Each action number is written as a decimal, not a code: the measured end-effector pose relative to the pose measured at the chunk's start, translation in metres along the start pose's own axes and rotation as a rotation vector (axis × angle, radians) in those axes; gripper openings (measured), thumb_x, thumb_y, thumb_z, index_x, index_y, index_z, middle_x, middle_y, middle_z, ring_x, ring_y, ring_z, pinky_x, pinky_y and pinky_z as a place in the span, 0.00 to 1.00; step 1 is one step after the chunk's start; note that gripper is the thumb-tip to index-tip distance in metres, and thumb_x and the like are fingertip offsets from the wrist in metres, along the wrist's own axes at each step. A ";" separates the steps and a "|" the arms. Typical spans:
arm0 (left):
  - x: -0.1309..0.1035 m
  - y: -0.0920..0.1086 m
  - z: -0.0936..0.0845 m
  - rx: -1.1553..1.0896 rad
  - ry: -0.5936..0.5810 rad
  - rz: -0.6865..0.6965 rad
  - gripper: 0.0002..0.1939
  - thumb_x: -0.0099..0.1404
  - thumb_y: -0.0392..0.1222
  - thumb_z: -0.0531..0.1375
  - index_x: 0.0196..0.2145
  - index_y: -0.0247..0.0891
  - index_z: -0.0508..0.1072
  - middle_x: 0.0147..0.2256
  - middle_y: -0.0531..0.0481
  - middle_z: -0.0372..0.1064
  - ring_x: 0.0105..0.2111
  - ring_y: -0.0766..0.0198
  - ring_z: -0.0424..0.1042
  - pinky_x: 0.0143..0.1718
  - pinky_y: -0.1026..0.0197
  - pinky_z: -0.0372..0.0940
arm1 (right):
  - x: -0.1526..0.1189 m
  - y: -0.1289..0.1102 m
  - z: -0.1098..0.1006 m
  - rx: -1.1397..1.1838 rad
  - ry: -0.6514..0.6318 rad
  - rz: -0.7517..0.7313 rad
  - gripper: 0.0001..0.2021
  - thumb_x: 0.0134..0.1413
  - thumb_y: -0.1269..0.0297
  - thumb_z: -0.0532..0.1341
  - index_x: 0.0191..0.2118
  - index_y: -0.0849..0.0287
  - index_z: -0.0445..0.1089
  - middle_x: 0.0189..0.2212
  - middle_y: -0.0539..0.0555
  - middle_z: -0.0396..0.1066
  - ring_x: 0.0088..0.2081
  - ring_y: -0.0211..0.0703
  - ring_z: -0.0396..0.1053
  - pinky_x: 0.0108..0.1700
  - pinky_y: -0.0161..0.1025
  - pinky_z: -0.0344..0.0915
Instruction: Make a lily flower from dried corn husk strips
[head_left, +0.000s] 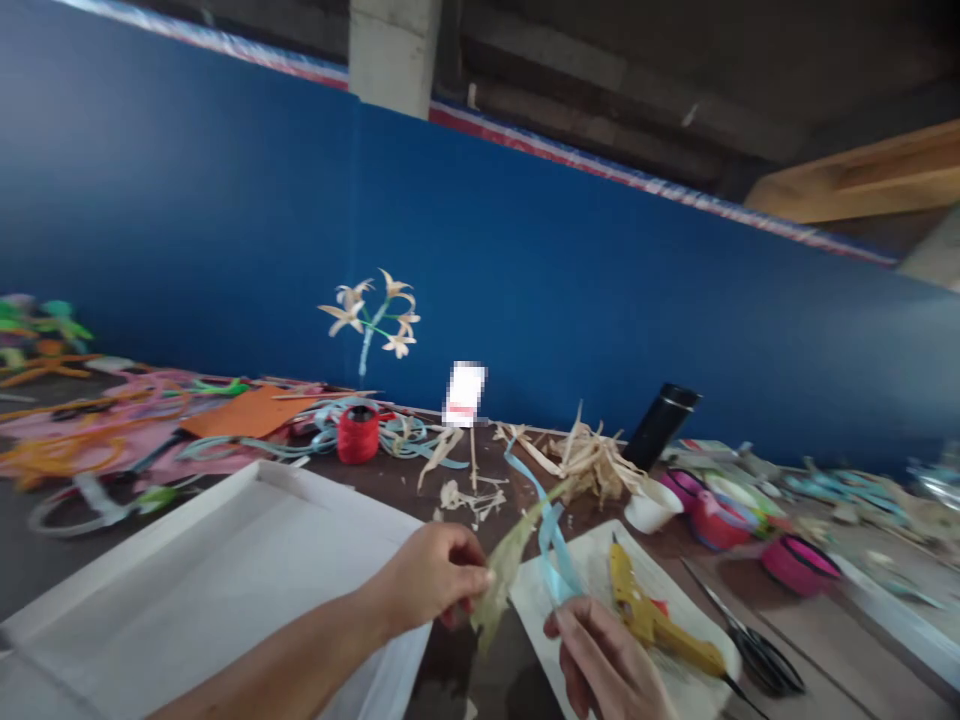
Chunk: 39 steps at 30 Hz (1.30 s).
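Near the bottom middle, my left hand [439, 575] pinches a pale greenish dried husk strip [506, 570] between thumb and fingers; the strip slants up to the right and is a little blurred. To its right, my right hand [604, 655] is closed on the lower end of a light blue ribbon [556, 555], which curls upward from the fingers. A yellow glue gun [645, 610] lies beside my right hand on a white sheet [540, 600]. Black-handled scissors [754, 640] rest farther right. Behind my hands is a heap of dried husks [596, 465].
A white shallow tray [262, 560] stands at left. Behind it are a red thread spool [358, 435], blue ribbon coils and orange paper [251, 412]. A husk-flower stem [375, 320] is against the blue wall. A black bottle [661, 425], white cup [652, 503] and pink containers [799, 563] are at right.
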<state>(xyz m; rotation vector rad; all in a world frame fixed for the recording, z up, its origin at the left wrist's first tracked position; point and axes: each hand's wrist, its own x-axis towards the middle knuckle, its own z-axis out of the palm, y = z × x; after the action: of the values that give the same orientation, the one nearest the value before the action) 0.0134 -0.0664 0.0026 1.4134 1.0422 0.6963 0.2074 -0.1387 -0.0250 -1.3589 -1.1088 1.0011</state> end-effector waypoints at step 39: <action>0.046 -0.044 -0.029 -0.084 0.255 0.008 0.20 0.50 0.55 0.60 0.30 0.34 0.72 0.15 0.58 0.62 0.13 0.71 0.58 0.13 0.69 0.55 | 0.100 -0.005 0.077 -0.222 -0.265 -0.188 0.08 0.47 0.63 0.59 0.27 0.62 0.72 0.20 0.48 0.67 0.23 0.35 0.60 0.26 0.30 0.57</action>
<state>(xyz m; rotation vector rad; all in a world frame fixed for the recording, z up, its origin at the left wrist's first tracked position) -0.0008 -0.0162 -0.0440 1.2787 1.1909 0.9337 0.1539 -0.0246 -0.0247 -1.2901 -1.5551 0.9593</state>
